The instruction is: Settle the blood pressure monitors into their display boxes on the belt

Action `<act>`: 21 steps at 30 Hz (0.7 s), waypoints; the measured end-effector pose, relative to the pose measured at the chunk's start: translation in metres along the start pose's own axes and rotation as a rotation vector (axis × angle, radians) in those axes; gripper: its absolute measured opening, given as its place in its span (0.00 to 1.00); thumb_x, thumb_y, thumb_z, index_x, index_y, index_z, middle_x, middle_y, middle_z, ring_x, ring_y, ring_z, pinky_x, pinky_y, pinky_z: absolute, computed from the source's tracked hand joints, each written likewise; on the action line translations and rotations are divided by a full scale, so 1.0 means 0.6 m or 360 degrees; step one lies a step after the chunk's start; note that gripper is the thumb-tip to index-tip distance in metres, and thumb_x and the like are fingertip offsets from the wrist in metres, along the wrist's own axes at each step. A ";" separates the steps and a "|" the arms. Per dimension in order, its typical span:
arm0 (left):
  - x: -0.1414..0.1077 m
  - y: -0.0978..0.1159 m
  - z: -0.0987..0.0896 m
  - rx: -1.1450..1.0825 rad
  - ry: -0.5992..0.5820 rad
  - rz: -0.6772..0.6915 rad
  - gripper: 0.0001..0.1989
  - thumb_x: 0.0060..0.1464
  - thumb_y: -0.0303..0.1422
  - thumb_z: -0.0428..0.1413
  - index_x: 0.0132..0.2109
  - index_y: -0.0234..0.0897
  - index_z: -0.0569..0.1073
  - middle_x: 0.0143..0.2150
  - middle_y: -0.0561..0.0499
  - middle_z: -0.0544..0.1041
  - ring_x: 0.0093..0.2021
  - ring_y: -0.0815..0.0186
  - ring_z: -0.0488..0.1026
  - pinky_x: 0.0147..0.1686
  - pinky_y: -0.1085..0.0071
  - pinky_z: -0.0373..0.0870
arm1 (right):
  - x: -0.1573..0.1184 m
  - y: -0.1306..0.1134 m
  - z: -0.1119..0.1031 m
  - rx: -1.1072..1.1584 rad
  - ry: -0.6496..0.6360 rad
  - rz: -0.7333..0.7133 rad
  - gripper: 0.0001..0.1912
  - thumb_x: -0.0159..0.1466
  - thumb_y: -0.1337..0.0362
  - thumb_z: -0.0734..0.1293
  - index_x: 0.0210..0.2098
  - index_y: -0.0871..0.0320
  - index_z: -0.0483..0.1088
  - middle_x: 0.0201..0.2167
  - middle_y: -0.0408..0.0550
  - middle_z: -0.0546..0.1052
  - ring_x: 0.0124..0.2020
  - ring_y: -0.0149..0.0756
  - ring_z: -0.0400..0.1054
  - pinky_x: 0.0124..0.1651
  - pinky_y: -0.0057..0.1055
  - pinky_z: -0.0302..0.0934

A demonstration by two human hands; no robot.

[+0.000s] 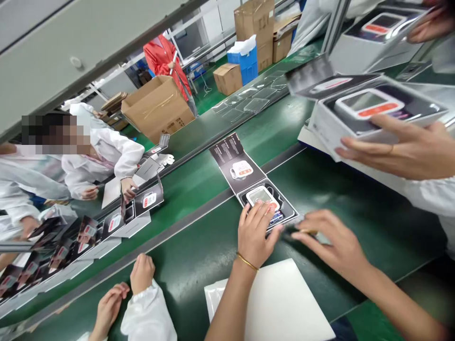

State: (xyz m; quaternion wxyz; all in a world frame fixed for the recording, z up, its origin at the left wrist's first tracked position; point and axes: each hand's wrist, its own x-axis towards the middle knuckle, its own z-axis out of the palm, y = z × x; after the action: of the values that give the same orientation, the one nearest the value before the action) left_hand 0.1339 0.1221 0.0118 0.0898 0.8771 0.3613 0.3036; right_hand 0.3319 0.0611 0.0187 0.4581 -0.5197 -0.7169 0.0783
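Observation:
An open box (241, 173) with a dark printed lid lies on the green belt, a white and orange device under clear plastic in its tray. My left hand (254, 232), a thin gold band at its wrist, rests flat on the tray's near part with its fingers stretched out, partly covering the device. Just right of the box's near corner, my right hand (330, 237) is closed in a pinch; what it holds is blurred and small. A white flat sheet or box (284, 303) lies below my hands, its left part behind my left forearm.
At the upper right, another person's hand (408, 144) holds a similar open box (377, 106). Two hands in white sleeves rest at the lower left. Rows of open boxes (133, 225) and white-sleeved people are on the left. Clear plastic trays (256, 105) lie beyond the belt.

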 end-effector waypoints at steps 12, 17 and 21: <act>-0.134 -0.087 -0.153 0.0245 -0.0004 -0.0355 0.19 0.67 0.34 0.55 0.63 0.43 0.69 0.67 0.47 0.74 0.72 0.58 0.63 0.74 0.45 0.54 | -0.065 -0.079 0.048 0.0328 -0.0624 0.0417 0.19 0.72 0.47 0.64 0.57 0.48 0.68 0.37 0.44 0.75 0.33 0.37 0.75 0.35 0.30 0.70; -0.255 -0.075 -0.207 0.0238 0.0078 -0.0397 0.23 0.67 0.29 0.54 0.67 0.44 0.67 0.69 0.43 0.70 0.74 0.57 0.60 0.72 0.46 0.60 | -0.101 -0.131 0.103 0.0184 -0.0890 0.0232 0.14 0.74 0.49 0.60 0.40 0.50 0.66 0.36 0.43 0.75 0.30 0.37 0.74 0.31 0.32 0.66; -0.336 -0.034 -0.178 -0.0198 -0.0239 -0.0503 0.19 0.69 0.28 0.51 0.63 0.47 0.72 0.62 0.49 0.78 0.66 0.60 0.71 0.67 0.49 0.70 | -0.112 -0.174 0.171 -0.0212 -0.0900 -0.0119 0.13 0.77 0.59 0.56 0.36 0.53 0.63 0.32 0.43 0.70 0.26 0.38 0.72 0.27 0.33 0.60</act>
State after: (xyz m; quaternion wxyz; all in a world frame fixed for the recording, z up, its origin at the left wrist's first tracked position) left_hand -0.0536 -0.0086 -0.0051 0.2172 0.8223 0.4674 0.2411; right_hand 0.1883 -0.0030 -0.0169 0.2074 -0.4794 -0.8383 0.1560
